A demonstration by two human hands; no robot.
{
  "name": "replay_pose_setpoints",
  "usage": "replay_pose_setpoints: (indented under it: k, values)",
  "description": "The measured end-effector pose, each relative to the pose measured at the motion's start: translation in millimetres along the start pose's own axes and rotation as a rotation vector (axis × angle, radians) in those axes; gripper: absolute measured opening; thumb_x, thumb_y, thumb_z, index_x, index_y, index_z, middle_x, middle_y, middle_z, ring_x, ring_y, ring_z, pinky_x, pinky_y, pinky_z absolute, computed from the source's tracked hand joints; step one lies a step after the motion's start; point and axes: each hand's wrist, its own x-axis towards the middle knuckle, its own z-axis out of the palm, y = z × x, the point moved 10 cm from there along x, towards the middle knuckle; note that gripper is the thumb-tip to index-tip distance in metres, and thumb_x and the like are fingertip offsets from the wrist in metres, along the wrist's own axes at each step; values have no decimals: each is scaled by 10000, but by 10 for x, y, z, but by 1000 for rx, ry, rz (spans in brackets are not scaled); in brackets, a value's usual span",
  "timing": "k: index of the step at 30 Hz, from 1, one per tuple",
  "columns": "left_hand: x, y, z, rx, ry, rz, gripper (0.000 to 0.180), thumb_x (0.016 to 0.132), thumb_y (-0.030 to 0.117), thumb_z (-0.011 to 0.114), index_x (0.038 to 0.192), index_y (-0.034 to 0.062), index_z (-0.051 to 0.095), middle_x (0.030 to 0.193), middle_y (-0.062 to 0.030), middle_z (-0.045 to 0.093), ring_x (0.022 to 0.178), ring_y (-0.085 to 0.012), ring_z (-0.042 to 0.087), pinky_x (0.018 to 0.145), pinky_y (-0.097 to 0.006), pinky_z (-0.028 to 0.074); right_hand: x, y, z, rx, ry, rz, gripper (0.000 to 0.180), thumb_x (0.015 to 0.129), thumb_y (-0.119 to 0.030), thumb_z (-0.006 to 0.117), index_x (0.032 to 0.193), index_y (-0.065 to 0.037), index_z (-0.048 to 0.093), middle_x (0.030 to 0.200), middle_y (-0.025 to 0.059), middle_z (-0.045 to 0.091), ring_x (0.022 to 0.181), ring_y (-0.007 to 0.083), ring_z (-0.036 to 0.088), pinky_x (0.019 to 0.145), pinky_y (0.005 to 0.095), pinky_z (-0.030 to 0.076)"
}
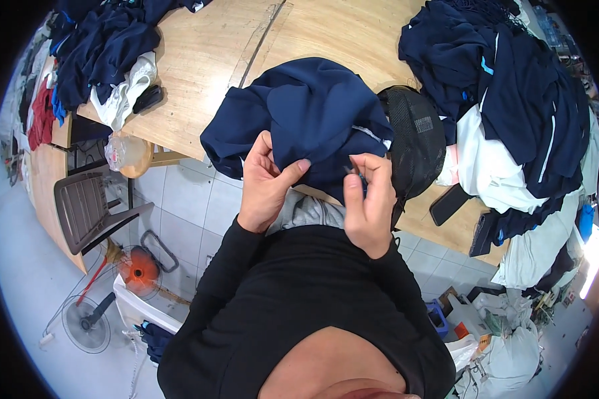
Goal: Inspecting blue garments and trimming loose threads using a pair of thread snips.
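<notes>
A navy blue garment [313,110] lies bunched over the table's near edge, and its lower part hangs toward my lap. My left hand [267,179] is closed on the cloth, thumb on top and fingers curled under a fold. Just to the right, my right hand [371,203] pinches a small dark metal tool [350,170] between thumb and fingers. Most of that tool is hidden, so its exact kind cannot be made out. Its tip is close to the cloth. A white strip [371,135] shows on the garment above my right hand.
The wooden table [206,60] carries a black mesh bag [416,136] beside the garment. Piles of navy clothes [512,86] with white cloth [489,169] lie right, near a black phone [450,205]. More navy clothes [106,53] lie far left. A brown chair [83,209] stands left.
</notes>
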Motion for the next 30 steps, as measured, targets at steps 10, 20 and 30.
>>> replay_pose_setpoints:
  k: [10,20,30]
  values:
    - [-134,146,70,169,-135,90,425,868,-140,821,1117,85,559,1094,2,690,1022,-74,678,941,-253,555,106,-178,56,-140,-66,-90,334,893,-145,948,1093,10,730,959,146,770,797,254,767,686,325,585]
    - [-127,95,72,123,-136,60,430,859,-148,820,1116,85,566,1081,5,693,1018,-75,691,935,-257,569,60,-134,70,-96,-31,-64,269,925,-109,921,1063,4,719,947,154,797,800,255,794,699,323,600]
    - [-121,75,42,117,-140,53,446,849,-153,815,1134,85,568,1097,-1,709,1041,-82,700,968,-269,573,50,-59,54,-53,-39,-44,237,950,-90,897,1067,13,719,954,151,804,811,229,800,710,304,589]
